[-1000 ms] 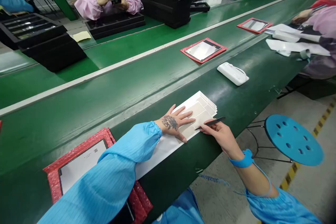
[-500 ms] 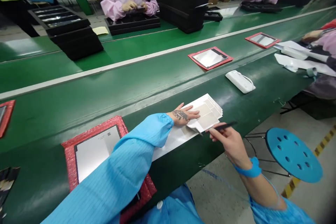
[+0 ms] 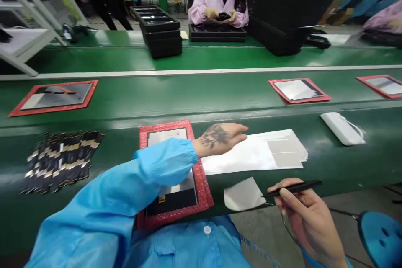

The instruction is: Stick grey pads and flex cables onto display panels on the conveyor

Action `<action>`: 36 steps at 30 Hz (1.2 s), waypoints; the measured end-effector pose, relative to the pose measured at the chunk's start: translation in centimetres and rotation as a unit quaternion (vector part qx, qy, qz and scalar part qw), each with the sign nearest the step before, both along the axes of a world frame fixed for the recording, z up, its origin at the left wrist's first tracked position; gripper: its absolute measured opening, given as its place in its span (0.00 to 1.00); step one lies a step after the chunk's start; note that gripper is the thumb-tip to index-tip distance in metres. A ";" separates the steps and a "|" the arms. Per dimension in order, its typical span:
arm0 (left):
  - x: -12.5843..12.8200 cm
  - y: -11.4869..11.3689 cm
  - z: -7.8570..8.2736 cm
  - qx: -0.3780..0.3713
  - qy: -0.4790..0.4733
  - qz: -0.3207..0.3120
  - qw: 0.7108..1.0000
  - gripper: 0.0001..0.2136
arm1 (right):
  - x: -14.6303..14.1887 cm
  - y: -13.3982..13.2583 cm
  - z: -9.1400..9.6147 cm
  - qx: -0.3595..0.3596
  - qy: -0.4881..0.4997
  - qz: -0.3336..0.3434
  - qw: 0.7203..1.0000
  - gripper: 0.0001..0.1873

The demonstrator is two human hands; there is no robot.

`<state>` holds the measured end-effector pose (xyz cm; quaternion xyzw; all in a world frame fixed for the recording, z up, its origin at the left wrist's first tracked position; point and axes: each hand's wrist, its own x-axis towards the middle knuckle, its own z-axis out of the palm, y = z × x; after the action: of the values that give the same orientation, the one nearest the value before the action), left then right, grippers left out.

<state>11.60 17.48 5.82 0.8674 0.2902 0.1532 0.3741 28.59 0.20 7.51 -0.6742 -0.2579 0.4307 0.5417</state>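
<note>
Nearest of all, the right hand [image 3: 306,217] sits low at the front edge of the bench [image 3: 109,109], its grip closed on a slim black tool [image 3: 295,187] pinched between thumb and fingers. The tool's tip meets the corner of a small pale sheet [image 3: 243,194], which is lifted just off the bench edge, apart from the pile. A blue stool [image 3: 381,236] shows in the bottom right corner.

Just beyond, the left hand [image 3: 221,138], tattooed on its back, comes out of a blue sleeve [image 3: 125,201] with its grip open, fingers stretched flat and palm down over the left end of the white sheets [image 3: 251,155]. Whether it presses on them I cannot tell. Grey squares [image 3: 284,153] lie fanned at the right end of that pile. Under the sleeve is a red tray [image 3: 204,192] holding a flat panel [image 3: 166,136].

To the left, a fan of black and gold strips [image 3: 59,159] lies on the bench. To the right, a white device [image 3: 341,127] rests near the sheets.

Further back, three more red trays [image 3: 19,109] [image 3: 276,90] [image 3: 364,80] are spaced along the green surface before a white stripe [image 3: 188,73].

Beyond it stand stacked black trays [image 3: 163,33], and a co-worker in pink [image 3: 207,4] holds a small dark object [image 3: 223,16] over another black tray [image 3: 216,33].
</note>
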 end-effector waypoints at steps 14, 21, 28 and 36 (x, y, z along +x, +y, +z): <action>-13.9 -15.1 -3.9 -0.652 -0.265 0.293 0.647 0.27 | -8.0 2.0 -1.7 0.001 0.036 0.167 0.985 0.19; -16.0 -15.0 -3.9 -0.516 -0.304 0.361 0.715 0.22 | -10.1 0.9 -3.8 0.043 -0.009 0.105 0.993 0.22; -16.4 -15.5 -5.7 -0.375 -0.197 0.401 0.812 0.16 | -10.8 -1.8 -8.8 0.029 -0.010 0.086 0.996 0.21; -16.2 -16.5 -6.4 -0.242 -0.067 0.392 0.885 0.23 | -11.1 -4.3 -11.4 -0.001 -0.052 0.080 0.995 0.21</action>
<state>-4.56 1.02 -0.55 0.5533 0.6084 0.2704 0.5006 17.50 -4.07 -3.89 -0.6731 -0.3382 0.4374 0.4911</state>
